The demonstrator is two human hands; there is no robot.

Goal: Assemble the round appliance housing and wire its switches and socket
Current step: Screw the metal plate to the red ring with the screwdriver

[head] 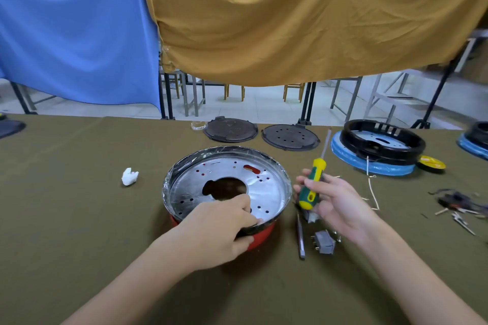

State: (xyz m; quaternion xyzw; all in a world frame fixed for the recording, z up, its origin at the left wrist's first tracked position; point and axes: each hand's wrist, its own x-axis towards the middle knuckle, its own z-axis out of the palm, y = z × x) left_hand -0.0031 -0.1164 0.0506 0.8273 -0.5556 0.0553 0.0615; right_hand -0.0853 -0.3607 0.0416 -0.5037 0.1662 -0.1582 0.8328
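Red-walled round housing (260, 236) sits mid tabletop (79, 219); left hand (221, 224) grip pinches its near rim. Right hand (335, 203) is curled w/ the screwdriver (313, 182), tip up. Risk: bowl tips if rim is pulled; driver may slip, loose switch (324, 241) lies just beside.

Left hand (220, 224) fingers curled, gripping – right hand (334, 202) gripping.

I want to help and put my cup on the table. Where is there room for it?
Best spot: the bare cloth left of the red housing, beyond the small white wad. The near edge between the two arms is bare too. Right of the housing is crowded: right hand with screwdriver, grey switch, loose wires.
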